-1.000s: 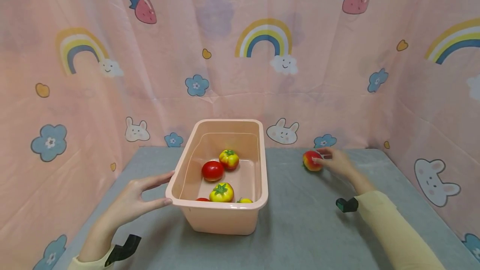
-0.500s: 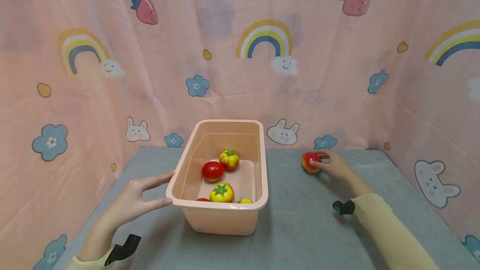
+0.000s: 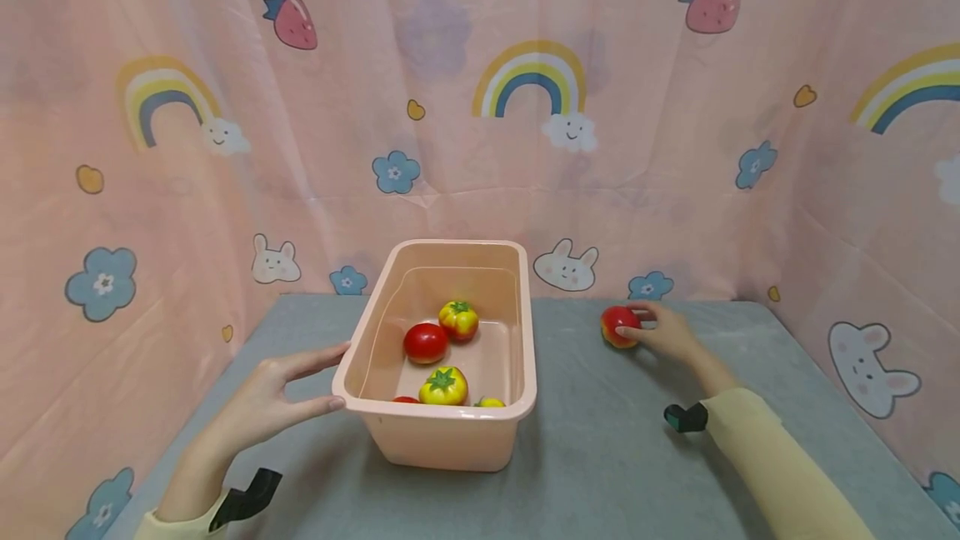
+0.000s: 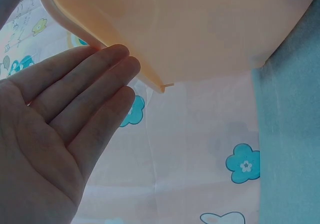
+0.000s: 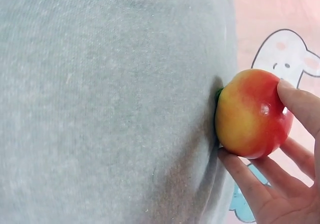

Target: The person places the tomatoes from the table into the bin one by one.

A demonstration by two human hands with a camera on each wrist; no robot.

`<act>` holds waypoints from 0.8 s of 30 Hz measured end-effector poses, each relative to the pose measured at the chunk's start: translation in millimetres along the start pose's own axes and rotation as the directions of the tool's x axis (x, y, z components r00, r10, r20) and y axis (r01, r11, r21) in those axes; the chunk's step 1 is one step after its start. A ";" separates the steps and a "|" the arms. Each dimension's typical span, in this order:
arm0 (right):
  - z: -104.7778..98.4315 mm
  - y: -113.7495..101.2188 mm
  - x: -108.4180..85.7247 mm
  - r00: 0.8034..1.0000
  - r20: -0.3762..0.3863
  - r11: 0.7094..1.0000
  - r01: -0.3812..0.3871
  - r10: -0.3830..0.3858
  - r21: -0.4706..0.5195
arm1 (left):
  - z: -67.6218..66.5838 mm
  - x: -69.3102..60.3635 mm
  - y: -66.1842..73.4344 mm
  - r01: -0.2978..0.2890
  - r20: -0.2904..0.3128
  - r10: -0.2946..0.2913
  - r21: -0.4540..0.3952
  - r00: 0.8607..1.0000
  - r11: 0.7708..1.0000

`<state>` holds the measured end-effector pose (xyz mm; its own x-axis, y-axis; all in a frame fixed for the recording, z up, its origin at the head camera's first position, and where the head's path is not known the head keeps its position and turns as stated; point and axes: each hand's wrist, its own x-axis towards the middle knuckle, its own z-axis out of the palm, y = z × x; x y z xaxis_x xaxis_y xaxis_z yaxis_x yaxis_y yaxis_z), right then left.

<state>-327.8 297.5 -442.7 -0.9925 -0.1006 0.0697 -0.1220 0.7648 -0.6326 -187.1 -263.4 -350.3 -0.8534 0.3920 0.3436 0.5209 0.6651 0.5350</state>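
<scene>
In the head view my right hand [image 3: 663, 333] holds a red-and-yellow tomato [image 3: 618, 327] at the back right of the table, thumb on one side and fingers on the other. The right wrist view shows the tomato [image 5: 254, 114] close to the grey cloth, with a bit of green stem at its underside. My left hand [image 3: 262, 402] touches the left side of a peach plastic bin [image 3: 442, 440], its fingers straight against the rim. Inside the bin lie a red tomato [image 3: 425, 343], a yellow-red tomato [image 3: 458, 321] and a yellow tomato [image 3: 443, 387]; two more pieces are partly hidden by the near wall.
A grey cloth [image 3: 592, 440] covers the table. Pink patterned curtain [image 3: 337, 190] hangs behind it and along both sides. The bin stands near the middle, its tall walls between the two hands.
The tomato in my right hand has tipped over, so more red now faces up, and it has shifted slightly left. My left hand and the bin stay where they were.
</scene>
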 end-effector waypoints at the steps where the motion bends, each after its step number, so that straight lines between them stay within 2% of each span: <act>1: 0.3 0.2 0.1 1.000 -0.002 1.000 0.003 -0.003 0.000 | -0.2 0.0 -0.1 -0.001 -0.001 0.001 0.002 1.000 1.000; 5: 1.5 1.0 -0.2 1.000 -0.011 1.000 0.015 -0.015 0.010 | -0.5 -0.2 -0.6 -0.001 -0.003 0.001 0.005 1.000 1.000; 13: -1.2 4.6 -3.6 1.000 -0.014 0.999 -0.019 0.019 0.043 | 0.5 0.8 -0.4 -0.008 -0.001 0.008 -0.010 1.000 1.000; 24: -8.8 -8.0 -13.4 0.999 -0.033 0.999 -0.015 0.016 0.044 | -0.3 -0.1 -0.7 -0.026 -0.010 0.026 -0.004 1.000 1.000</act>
<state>-313.6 298.4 -431.8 -0.9941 -0.0671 0.0850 -0.1068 0.7375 -0.6668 -187.3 -264.1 -350.5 -0.8393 0.4027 0.3653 0.5431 0.6524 0.5286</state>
